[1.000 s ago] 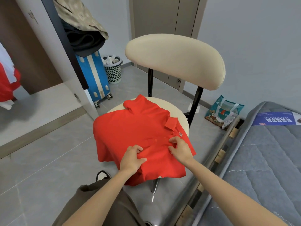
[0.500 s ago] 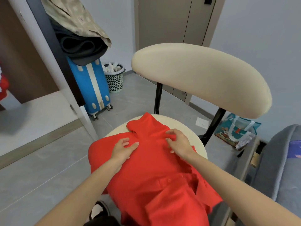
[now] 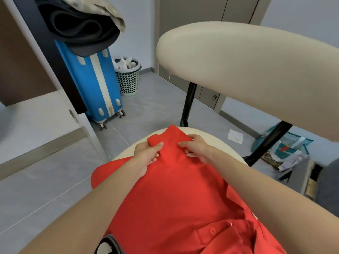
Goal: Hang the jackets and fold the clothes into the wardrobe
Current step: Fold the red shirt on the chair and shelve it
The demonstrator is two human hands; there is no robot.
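A red polo shirt (image 3: 176,195) lies spread over the cream round seat of a chair (image 3: 216,142), its buttoned collar nearest me at the bottom right. Both hands are at the shirt's far edge. My left hand (image 3: 146,154) pinches the far left corner of the cloth between thumb and fingers. My right hand (image 3: 197,148) grips the far right part of the same edge, fingers curled over the fabric. At the left, the open wardrobe (image 3: 27,110) shows a pale shelf.
The chair's wide cream backrest (image 3: 247,70) looms just beyond my hands. A blue suitcase (image 3: 95,83) with dark and beige clothes heaped on top stands by the wardrobe door, beside a perforated waste basket (image 3: 128,77). A teal bag (image 3: 286,149) and the grey mattress edge lie at the right.
My hands have slid from the near part of the shirt across its middle to the far edge, and now take hold of it. My head has leaned closer over the chair.
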